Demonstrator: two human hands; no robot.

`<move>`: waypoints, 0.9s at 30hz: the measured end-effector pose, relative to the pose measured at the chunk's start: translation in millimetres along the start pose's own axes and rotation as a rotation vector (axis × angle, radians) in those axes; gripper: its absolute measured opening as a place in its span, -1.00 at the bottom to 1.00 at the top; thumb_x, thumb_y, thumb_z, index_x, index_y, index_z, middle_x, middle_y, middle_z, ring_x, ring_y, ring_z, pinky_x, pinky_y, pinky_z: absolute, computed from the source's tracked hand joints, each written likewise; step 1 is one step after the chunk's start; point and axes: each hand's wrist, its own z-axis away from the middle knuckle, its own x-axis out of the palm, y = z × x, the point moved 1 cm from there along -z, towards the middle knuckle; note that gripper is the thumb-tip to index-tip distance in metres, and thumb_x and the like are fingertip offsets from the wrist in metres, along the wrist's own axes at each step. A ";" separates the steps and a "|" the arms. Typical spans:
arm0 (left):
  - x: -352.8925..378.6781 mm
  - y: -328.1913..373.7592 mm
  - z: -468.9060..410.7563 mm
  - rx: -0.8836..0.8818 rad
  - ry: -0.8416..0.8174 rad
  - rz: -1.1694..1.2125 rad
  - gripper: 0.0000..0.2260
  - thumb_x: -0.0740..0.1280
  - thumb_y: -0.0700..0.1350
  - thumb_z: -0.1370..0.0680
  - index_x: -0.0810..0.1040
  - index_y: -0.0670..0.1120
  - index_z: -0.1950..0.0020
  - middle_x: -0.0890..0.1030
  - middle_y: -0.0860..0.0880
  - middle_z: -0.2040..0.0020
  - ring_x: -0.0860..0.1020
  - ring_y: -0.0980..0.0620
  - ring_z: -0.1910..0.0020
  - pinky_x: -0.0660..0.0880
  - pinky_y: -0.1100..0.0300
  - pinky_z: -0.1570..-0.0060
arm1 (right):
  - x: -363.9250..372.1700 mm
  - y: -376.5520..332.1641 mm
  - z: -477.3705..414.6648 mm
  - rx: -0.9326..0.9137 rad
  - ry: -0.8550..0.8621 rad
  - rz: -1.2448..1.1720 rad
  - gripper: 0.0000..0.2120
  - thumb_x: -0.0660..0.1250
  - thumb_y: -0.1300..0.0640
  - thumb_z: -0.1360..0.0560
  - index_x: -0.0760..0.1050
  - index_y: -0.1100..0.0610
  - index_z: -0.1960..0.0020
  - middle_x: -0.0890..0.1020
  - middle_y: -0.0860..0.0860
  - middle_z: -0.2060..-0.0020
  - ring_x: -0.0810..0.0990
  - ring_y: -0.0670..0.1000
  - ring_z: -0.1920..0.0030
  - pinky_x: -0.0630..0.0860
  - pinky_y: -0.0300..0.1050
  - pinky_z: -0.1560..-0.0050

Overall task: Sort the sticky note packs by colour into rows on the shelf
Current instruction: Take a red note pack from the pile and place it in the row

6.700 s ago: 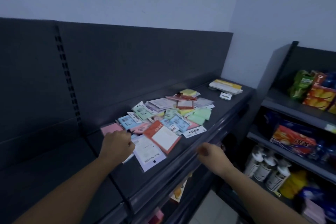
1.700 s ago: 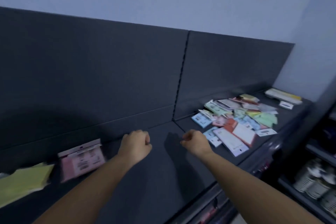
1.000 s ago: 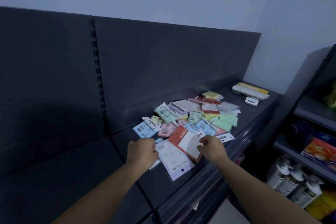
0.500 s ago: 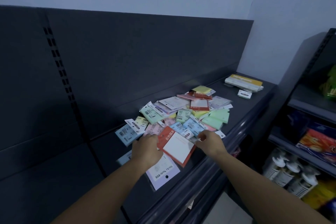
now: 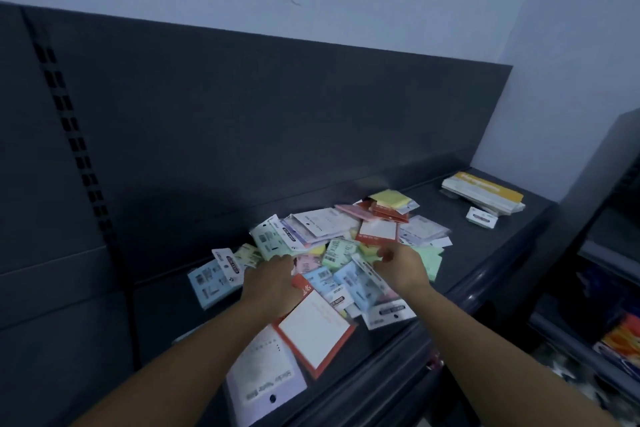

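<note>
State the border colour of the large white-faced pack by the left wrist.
Orange-red, on the pack; head view.

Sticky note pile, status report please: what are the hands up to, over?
Hands: left hand and right hand down on sticky note pile, holds hidden. Pile unsorted, colours mixed. Large red-framed pack lies across front packs.

A pile of sticky note packs (image 5: pixel 332 246) is spread on the shelf (image 5: pixel 485 253) before the back panel (image 5: pixel 277 132), and a flat stack (image 5: pixel 483 192) is set well right of it, a small box (image 5: pixel 481 217) just in front.
</note>
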 end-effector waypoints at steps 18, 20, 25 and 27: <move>-2.1 10.3 -2.7 -0.153 -0.101 0.122 -0.73 0.37 0.16 -0.44 0.51 0.03 -0.02 0.51 0.14 0.06 0.47 0.11 0.04 0.37 0.14 -0.09 | -1.4 39.2 -94.7 -0.493 -0.154 0.443 -0.89 0.24 0.17 -0.48 0.54 0.08 0.07 0.55 -0.03 0.25 0.50 -0.02 0.25 0.35 -0.24 0.31; -4.0 11.8 1.6 -0.181 -0.175 0.159 -0.61 0.44 0.16 -0.37 0.48 0.03 -0.10 0.49 0.14 0.00 0.46 0.09 -0.03 0.35 0.13 -0.14 | -6.0 36.3 -91.2 -0.539 -0.093 0.449 -0.86 0.22 0.14 -0.50 0.57 0.09 0.09 0.57 -0.03 0.27 0.52 -0.02 0.26 0.33 -0.23 0.35; -8.9 17.5 7.6 -0.272 -0.203 0.385 -0.55 0.53 -0.02 -0.33 0.41 0.04 -0.12 0.53 0.03 -0.11 0.51 0.00 -0.07 0.48 0.03 -0.14 | -16.2 14.5 -65.5 -0.706 0.194 0.167 -0.88 0.37 0.25 -0.43 0.58 0.17 0.28 0.57 0.02 0.39 0.45 -0.04 0.41 0.19 -0.34 0.50; -17.7 17.7 10.7 -0.283 -0.208 0.461 -0.65 0.52 -0.08 -0.36 0.47 -0.04 -0.05 0.57 -0.01 -0.05 0.56 -0.01 0.00 0.54 0.09 -0.02 | -16.3 -4.7 -48.2 -0.767 0.272 0.042 -0.82 0.36 0.22 -0.44 0.54 0.15 0.34 0.49 -0.06 0.46 0.42 -0.07 0.48 0.23 -0.39 0.53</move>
